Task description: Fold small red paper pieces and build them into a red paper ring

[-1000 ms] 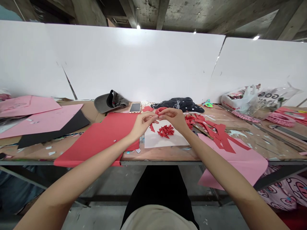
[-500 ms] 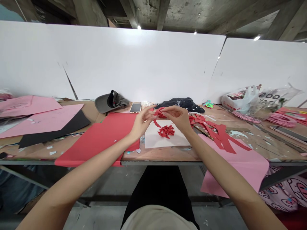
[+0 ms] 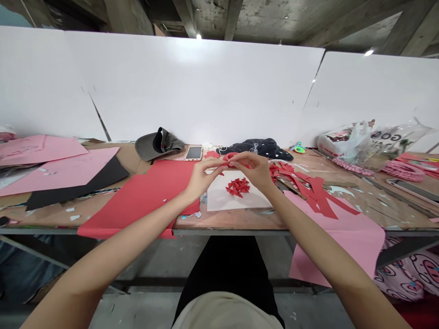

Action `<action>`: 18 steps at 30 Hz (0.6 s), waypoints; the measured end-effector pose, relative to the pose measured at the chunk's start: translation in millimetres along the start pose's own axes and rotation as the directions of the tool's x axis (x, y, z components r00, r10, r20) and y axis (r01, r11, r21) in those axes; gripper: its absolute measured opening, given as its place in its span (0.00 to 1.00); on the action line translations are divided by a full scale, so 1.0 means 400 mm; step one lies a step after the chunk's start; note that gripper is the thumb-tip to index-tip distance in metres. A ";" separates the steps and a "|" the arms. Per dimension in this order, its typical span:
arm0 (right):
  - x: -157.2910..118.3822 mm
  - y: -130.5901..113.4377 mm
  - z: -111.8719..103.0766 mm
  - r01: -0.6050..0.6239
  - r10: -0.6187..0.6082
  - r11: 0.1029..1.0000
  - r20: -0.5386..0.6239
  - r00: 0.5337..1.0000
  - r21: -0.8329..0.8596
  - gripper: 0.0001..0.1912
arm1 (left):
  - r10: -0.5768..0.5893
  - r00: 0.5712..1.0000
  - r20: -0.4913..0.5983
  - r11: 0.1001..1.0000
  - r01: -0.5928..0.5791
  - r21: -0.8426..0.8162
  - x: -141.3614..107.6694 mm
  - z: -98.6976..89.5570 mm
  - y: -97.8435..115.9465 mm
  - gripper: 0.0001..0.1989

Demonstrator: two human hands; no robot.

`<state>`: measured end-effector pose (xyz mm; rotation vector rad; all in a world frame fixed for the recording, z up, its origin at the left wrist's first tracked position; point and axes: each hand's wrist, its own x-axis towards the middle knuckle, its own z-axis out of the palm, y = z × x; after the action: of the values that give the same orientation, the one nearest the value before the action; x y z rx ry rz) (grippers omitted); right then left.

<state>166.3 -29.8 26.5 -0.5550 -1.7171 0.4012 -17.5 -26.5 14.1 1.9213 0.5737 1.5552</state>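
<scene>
table (image 3: 236, 222): standing below the fingers, bearing paper
red sheet (image 3: 137, 203): lying left of the left fingers
white sheet (image 3: 219, 200): lying just below the fingers
left hand (image 3: 205, 176): pinching the loop, fingers closed
right hand (image 3: 255, 171): pinching the loop, fingers closed
red scraps (image 3: 237, 187): heaping on the white sheet, just below the fingers
red paper loop (image 3: 230, 156): sitting between both hands' fingertips, above the white sheet

The single camera sits on the person's head, above the near edge of the work table (image 3: 240, 221), and faces forward and down, so the person's beige top (image 3: 224, 313) shows along the bottom of the frame. The left hand (image 3: 204, 176) and right hand (image 3: 252, 171) appear near the middle of the picture at close range, while white panels (image 3: 171, 87) and a concrete ceiling (image 3: 260, 18) fill the far top.
</scene>
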 end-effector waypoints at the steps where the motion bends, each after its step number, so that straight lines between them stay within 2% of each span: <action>1: 0.000 0.001 0.000 0.000 0.000 1.000 0.000 1.000 0.005 0.06 | 0.003 1.000 0.001 1.000 -0.003 0.011 0.000 -0.001 0.000 0.09; 11: 0.000 0.001 0.003 -0.016 0.016 1.000 -0.001 1.000 0.002 0.07 | 0.026 1.000 0.006 0.998 -0.026 0.052 0.000 -0.005 -0.005 0.09; 18: -0.001 0.001 -0.001 0.015 -0.015 1.000 0.010 1.000 -0.011 0.06 | 0.034 0.999 0.005 0.997 -0.034 0.066 0.001 -0.007 -0.013 0.08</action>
<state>166.8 -29.8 26.2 -0.5483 -1.7332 0.3847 -20.1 -22.0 11.4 1.9924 0.6007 1.5713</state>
